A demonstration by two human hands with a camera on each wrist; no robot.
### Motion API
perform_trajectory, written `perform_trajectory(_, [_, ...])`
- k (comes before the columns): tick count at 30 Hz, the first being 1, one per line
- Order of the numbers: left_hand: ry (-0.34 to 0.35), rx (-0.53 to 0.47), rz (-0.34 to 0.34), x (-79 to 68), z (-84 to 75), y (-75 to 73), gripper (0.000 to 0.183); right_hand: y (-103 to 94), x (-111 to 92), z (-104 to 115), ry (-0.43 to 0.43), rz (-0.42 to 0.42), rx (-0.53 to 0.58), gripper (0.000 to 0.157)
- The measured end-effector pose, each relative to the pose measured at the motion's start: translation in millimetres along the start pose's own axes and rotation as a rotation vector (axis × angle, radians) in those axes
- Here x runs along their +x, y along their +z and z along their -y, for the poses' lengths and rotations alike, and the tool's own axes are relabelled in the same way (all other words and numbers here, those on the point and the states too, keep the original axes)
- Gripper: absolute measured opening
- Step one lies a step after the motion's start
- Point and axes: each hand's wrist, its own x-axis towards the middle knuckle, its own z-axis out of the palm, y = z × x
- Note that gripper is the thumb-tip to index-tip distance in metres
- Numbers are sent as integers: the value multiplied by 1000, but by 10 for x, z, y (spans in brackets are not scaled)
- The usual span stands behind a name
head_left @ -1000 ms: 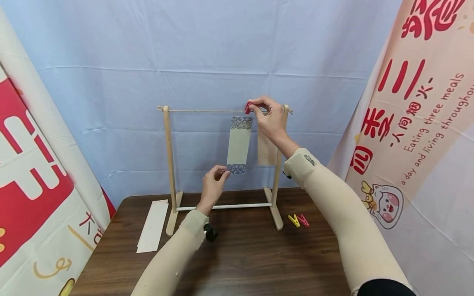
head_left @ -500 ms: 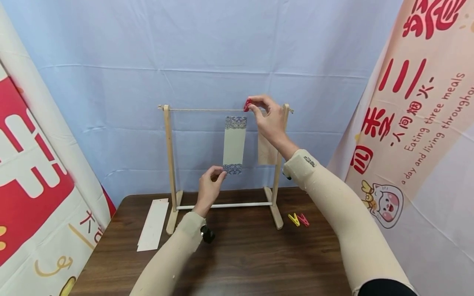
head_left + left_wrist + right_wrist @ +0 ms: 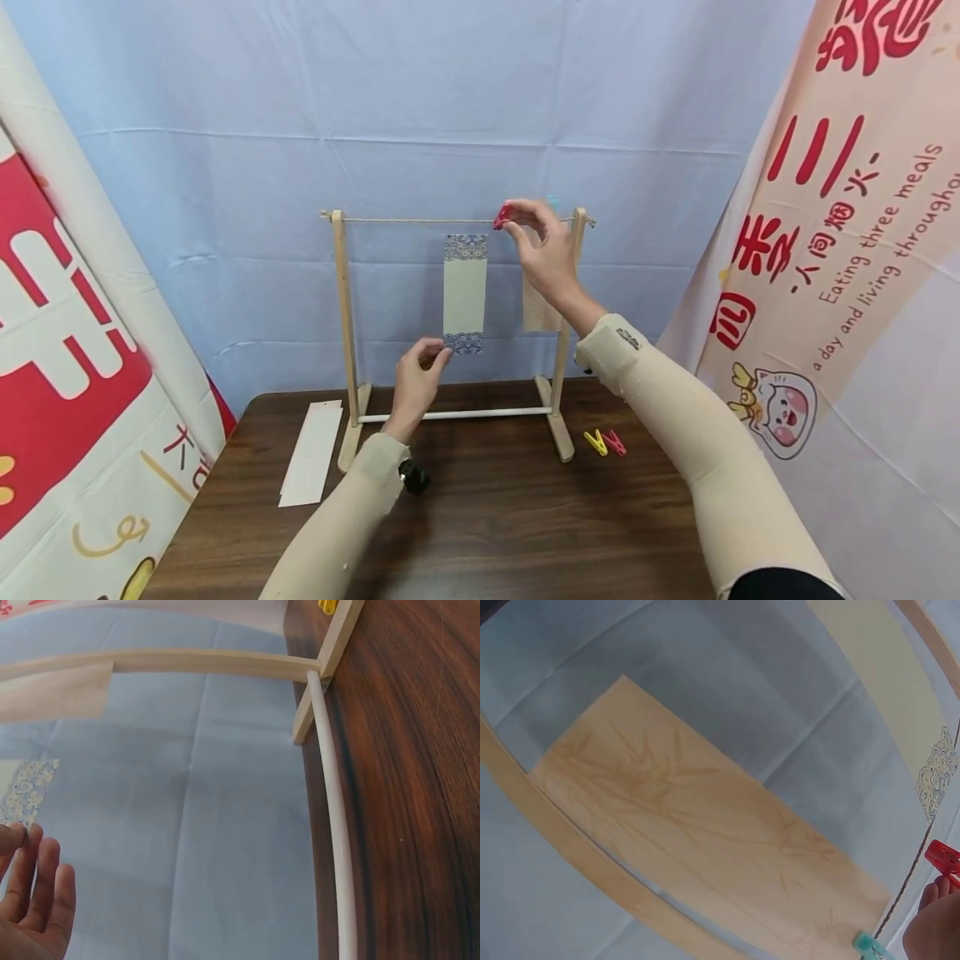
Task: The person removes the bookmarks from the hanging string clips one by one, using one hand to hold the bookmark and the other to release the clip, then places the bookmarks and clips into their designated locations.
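My left hand [image 3: 416,379] pinches the lower left corner of a paper bookmark [image 3: 465,296], pale with blue patterned bands at both ends. The bookmark stands upright, its top edge a little below the string [image 3: 405,220] in the head view. Between thumb and fingertips, my right hand [image 3: 550,258] pinches a red clothespin [image 3: 502,217] at the string, to the right of the bookmark's top. A tan bookmark [image 3: 705,802] with a bamboo print hangs from the string by a teal clothespin [image 3: 870,945], partly hidden behind my right hand in the head view.
The string is tied between two posts of a wooden rack [image 3: 345,317] with a white lower bar [image 3: 487,413]. White paper strips [image 3: 311,454] lie on the dark wooden table [image 3: 510,517] at left. A yellow clothespin [image 3: 596,442] and a pink clothespin [image 3: 615,442] lie at right.
My left hand has moved left with the patterned bookmark, which now hangs straighter and further from the red clothespin. My right hand stays near the same spot, and the teal clothespin now shows behind it.
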Motion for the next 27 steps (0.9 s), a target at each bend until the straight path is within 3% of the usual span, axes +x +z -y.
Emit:
perform_trajectory(4, [-3, -1, -10, -4, 12, -32, 15, 15, -38, -39, -23, 2, 21, 32])
perform_trajectory(8, [1, -6, -21, -14, 35, -58, 13, 6, -107, 70, -4, 10, 44, 32])
perform_trajectory(19, [9, -18, -46, -40, 90, -121, 16, -7, -344, 65, 54, 35, 51, 34])
perform_trajectory(27, [-28, 4, -54, -96, 156, -166, 15, -2, -559, -239, 97, 3, 66, 36])
